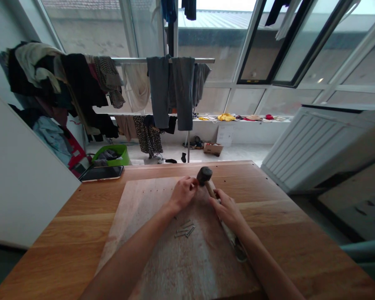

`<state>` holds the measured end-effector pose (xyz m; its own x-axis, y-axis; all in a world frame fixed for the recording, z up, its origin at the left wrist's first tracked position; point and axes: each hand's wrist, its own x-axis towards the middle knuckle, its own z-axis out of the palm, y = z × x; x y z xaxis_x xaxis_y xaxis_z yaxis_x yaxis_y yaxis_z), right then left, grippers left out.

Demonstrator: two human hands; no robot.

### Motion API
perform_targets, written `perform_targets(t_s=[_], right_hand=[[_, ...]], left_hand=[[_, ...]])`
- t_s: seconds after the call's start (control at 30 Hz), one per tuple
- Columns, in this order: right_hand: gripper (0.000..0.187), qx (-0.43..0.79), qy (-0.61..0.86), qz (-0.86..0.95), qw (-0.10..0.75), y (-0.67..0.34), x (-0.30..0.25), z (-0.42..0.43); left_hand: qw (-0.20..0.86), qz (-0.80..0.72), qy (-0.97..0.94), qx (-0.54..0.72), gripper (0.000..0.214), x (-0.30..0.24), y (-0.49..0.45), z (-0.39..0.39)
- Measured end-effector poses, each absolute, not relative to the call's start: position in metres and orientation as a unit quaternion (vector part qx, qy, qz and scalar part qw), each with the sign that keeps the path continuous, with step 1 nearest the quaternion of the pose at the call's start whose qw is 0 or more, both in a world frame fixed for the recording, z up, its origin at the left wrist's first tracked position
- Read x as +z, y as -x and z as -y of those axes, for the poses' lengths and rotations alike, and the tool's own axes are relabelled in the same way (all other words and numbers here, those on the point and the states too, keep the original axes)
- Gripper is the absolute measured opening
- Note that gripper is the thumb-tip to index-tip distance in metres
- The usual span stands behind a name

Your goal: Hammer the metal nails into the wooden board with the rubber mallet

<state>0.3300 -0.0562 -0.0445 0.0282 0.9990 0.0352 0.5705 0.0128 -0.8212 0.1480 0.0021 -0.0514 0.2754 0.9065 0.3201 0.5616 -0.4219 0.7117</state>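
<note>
My right hand (226,208) is wrapped round the wooden handle of a mallet (204,175) with a dark head. The mallet's head is over the far part of a pale wooden board (156,266). Close beside that head, my left hand (183,192) is closed in a pinch; what its fingertips hold is hidden or too small to make out. Several screws or nails (190,231) lie loose on the board, nearer to me than my left hand. A row of small dark dots runs along the board's far left part. Under my right forearm lies a partly hidden object with a rounded end (240,251).
The board rests on a wooden table (90,216). A phone (102,173) lies at the table's far left corner. Beyond the table stand a clothes rack (203,61) hung with laundry, a green basket (123,155) and a cardboard box (213,148). A white ribbed panel (318,141) stands at right.
</note>
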Motion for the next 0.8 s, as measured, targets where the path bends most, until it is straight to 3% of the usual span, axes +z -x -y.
perform_targets(t_s=[0.27, 0.47, 0.8], right_hand=[[0.023, 0.413, 0.61, 0.556, 0.385, -0.326, -0.043, 0.057], [0.033, 0.472, 0.566, 0.503, 0.452, -0.324, -0.033, 0.061], [0.047, 0.555, 0.481, 0.482, 0.478, -0.318, -0.013, 0.075]], left_hand=[[0.291, -0.472, -0.738, 0.384, 0.023, -0.055, -0.149, -0.005], [0.296, -0.48, -0.729, 0.387, 0.02, -0.057, -0.149, -0.007], [0.301, -0.479, -0.709, 0.42, 0.03, -0.061, -0.149, -0.008]])
